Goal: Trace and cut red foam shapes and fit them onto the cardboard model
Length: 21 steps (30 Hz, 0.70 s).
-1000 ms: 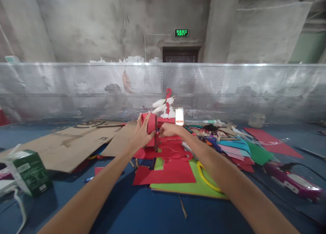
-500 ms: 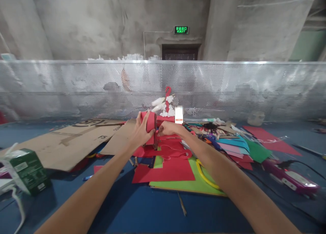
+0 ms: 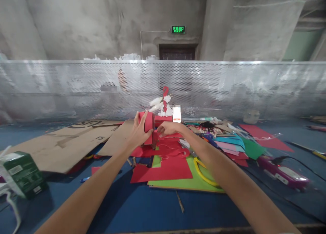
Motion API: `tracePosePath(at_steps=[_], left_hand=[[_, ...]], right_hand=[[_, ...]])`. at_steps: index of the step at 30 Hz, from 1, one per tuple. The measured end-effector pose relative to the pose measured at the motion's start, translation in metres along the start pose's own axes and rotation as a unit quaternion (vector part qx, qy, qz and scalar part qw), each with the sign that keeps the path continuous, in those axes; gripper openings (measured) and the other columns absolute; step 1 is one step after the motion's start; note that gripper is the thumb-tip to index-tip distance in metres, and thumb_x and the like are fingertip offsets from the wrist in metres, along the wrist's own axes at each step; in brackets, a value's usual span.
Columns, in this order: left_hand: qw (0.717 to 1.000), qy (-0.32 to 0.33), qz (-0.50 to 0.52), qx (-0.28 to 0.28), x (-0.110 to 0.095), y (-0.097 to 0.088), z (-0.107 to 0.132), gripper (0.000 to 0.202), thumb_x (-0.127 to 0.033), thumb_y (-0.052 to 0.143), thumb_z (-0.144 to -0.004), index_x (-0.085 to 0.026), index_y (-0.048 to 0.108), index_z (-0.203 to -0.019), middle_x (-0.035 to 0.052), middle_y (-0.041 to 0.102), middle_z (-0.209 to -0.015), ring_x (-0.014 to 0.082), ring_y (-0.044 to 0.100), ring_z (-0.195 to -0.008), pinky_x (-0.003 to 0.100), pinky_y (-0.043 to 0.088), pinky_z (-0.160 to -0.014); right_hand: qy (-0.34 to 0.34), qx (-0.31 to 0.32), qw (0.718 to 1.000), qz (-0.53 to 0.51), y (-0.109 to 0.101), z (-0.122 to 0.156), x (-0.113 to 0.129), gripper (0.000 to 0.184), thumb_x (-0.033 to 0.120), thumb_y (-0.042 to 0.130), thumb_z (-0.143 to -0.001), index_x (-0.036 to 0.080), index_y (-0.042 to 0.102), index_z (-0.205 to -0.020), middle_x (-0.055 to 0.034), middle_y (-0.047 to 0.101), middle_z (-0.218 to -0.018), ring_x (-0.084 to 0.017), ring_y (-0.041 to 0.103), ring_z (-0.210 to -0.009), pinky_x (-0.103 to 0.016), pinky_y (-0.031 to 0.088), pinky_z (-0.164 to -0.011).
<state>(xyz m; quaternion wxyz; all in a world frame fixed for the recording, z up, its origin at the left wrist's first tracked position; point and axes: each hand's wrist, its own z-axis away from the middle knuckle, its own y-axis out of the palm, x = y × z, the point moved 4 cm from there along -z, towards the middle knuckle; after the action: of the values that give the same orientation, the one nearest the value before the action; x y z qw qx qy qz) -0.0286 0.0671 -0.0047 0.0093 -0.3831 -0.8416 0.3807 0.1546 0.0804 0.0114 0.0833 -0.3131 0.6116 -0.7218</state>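
Observation:
My left hand (image 3: 139,132) wraps round the left side of a small red foam box (image 3: 149,125) that stands upright over a pile of sheets. My right hand (image 3: 166,128) pinches the box's right edge, fingers closed on the red foam. Under them lie cut red sheets (image 3: 165,167) on a green sheet (image 3: 188,181). Behind the box stands a red and white ornament (image 3: 164,105).
Flat cardboard (image 3: 68,142) lies at the left, a green carton (image 3: 21,173) at the near left. Coloured sheets (image 3: 234,144), a yellow ring (image 3: 201,173) and a purple glue gun (image 3: 282,174) sit at the right. A perforated metal screen (image 3: 229,88) runs across the back.
Both hands keep their hold on the red box. The view has drifted slightly right and up, so everything sits a little further left and lower.

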Motion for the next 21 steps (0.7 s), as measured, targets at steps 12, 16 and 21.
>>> tracePosePath(at_steps=[12,16,21], left_hand=[[1.0,0.001,0.001,0.004,-0.002,-0.002,0.001,0.088,-0.046,0.06,-0.087,-0.031,0.013,-0.159,0.0125,0.008,-0.167,0.039,0.006,-0.154,0.061,0.028,-0.116],[1.0,-0.006,0.002,0.008,0.0,-0.001,0.0,0.089,-0.046,0.061,-0.087,-0.03,0.013,-0.16,0.0135,0.005,-0.168,0.0399,0.006,-0.154,0.061,0.027,-0.117],[1.0,-0.016,0.004,0.01,-0.001,-0.001,0.0,0.09,-0.045,0.061,-0.086,-0.028,0.013,-0.16,0.0148,-0.002,-0.168,0.0412,0.008,-0.153,0.061,0.028,-0.116]], right_hand=[[0.039,0.051,0.997,0.03,-0.018,0.024,-0.032,0.039,0.029,0.072,-0.083,0.016,0.071,-0.12,-0.0086,0.073,-0.119,-0.023,0.067,-0.097,-0.026,0.046,-0.072],[0.046,0.051,0.997,0.027,-0.016,0.024,-0.032,0.04,0.029,0.072,-0.083,0.015,0.07,-0.12,-0.0086,0.073,-0.116,-0.021,0.066,-0.094,-0.024,0.045,-0.07],[0.038,0.05,0.998,0.019,-0.015,0.027,-0.03,0.033,0.026,0.071,-0.083,0.016,0.071,-0.115,-0.0063,0.075,-0.111,-0.019,0.067,-0.092,-0.022,0.044,-0.07]])
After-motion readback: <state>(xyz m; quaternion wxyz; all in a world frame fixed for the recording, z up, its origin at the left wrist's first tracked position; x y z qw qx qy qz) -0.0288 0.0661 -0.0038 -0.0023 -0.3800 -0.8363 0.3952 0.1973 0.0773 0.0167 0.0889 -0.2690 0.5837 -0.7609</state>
